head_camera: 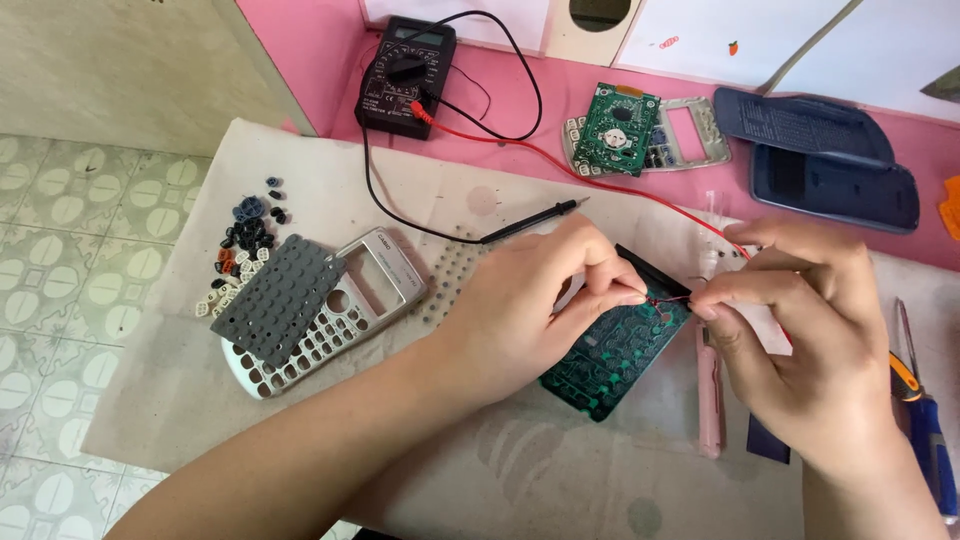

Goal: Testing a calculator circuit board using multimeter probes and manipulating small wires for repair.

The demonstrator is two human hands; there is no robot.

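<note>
My left hand (545, 300) and my right hand (800, 330) meet over a dark green circuit board (610, 365) lying on a grey cloth (420, 470). Between the pinched fingertips of both hands runs a thin red wire (668, 299). The board is partly hidden under my left hand. A pink pen-shaped tool (709, 395) lies just right of the board, below my right hand.
A silver calculator front shell (340, 310) with a grey rubber keypad (278, 298) and loose key caps (245, 250) lies at left. A black multimeter (405, 75) with probe leads, a second circuit board (620, 128), dark blue covers (820, 160) and a blue-handled screwdriver (925, 420) surround the work.
</note>
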